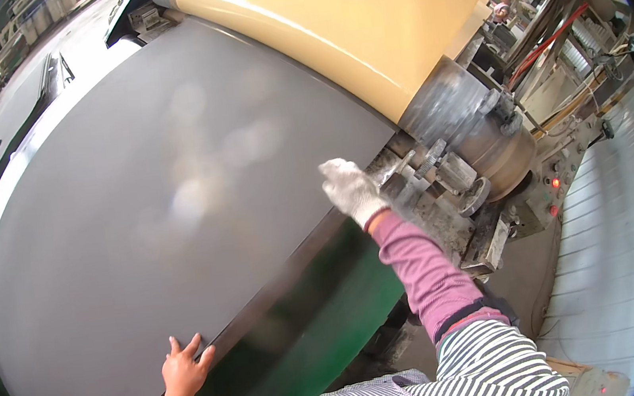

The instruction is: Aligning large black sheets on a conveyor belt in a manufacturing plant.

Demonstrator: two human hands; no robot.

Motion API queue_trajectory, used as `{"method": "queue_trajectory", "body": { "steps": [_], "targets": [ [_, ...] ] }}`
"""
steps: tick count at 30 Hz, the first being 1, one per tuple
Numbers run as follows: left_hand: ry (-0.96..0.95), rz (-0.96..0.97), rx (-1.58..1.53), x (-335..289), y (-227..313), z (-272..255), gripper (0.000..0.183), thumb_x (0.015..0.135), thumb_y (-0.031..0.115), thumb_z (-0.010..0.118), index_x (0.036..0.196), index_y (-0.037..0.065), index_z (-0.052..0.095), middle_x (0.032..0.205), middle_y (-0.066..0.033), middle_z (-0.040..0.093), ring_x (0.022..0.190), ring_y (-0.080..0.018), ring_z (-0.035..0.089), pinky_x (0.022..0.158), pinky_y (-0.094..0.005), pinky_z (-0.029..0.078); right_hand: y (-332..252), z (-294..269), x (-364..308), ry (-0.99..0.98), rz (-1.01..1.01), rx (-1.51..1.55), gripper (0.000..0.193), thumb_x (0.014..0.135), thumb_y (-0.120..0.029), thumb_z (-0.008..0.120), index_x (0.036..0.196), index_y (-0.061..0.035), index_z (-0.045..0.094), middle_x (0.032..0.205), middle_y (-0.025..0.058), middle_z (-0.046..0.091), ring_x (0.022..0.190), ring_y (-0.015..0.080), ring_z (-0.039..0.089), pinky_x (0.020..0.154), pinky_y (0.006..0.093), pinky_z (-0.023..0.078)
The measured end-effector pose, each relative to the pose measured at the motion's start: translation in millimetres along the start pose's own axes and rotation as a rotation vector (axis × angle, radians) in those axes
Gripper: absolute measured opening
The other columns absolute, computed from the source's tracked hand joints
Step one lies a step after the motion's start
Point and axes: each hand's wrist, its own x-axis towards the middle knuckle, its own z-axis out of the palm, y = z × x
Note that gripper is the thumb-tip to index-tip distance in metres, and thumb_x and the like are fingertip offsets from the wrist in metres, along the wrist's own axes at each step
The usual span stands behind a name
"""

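A wide dark grey sheet or flat surface [171, 185] stretches away in front of me, with blurred bright reflections on it. My left hand [185, 367], bare, rests near its front edge with the fingers spread. Farther right, my right hand [352, 189] wears a white knitted glove and hovers over or touches the sheet's right part; contact is hard to judge. Its fingers look curled in, and anything inside them is hidden. Beyond the grey surface, a glossy tan sheet [342, 26] curves over a large roller.
A grimy metal roller end [467, 122] with clamps and brackets stands right of my gloved hand. A green machine panel [309, 319] lies below the grey edge. Farther right are a control panel with lit red buttons [555, 182] and a pale corrugated panel [603, 240].
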Motion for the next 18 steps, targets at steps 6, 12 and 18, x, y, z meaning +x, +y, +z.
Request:
{"method": "queue_trajectory", "body": {
  "steps": [6, 12, 18],
  "targets": [
    [0.123, 0.151, -0.07, 29.2, 37.9, 30.4, 0.058, 0.089, 0.054, 0.055, 0.13, 0.013, 0.059, 0.136, -0.0295, 0.047, 0.118, -0.0489, 0.052, 0.099, -0.0479, 0.044, -105.5, -23.3, -83.1, 0.167, -0.143, 0.483, 0.03, 0.085, -0.007, 0.061, 0.114, -0.0137, 0.065, 0.102, 0.0067, 0.067, 0.089, 0.0249, 0.066, 0.078, 0.0326, 0.055],
    [0.646, -0.299, 0.163, -12.9, -200.0, 49.7, 0.039, 0.096, 0.035, 0.052, 0.093, 0.0, 0.069, 0.103, -0.0168, 0.068, 0.096, -0.0359, 0.063, 0.088, -0.0451, 0.049, -143.1, -70.6, -142.3, -0.398, 0.469, 1.031, 0.022, 0.09, -0.016, 0.062, 0.111, -0.0099, 0.065, 0.089, 0.0094, 0.069, 0.064, 0.0148, 0.065, 0.058, 0.0305, 0.053],
    [0.663, -0.064, 0.19, -72.2, -228.7, 61.0, 0.035, 0.087, 0.032, 0.061, 0.063, 0.006, 0.061, 0.068, -0.0122, 0.062, 0.064, -0.0348, 0.059, 0.054, -0.0451, 0.049, -119.6, -78.9, -205.5, -0.346, 0.269, 0.553, 0.021, 0.088, -0.021, 0.06, 0.098, -0.0054, 0.069, 0.069, 0.0014, 0.063, 0.058, 0.0081, 0.056, 0.052, 0.0261, 0.045]
  ]
}}
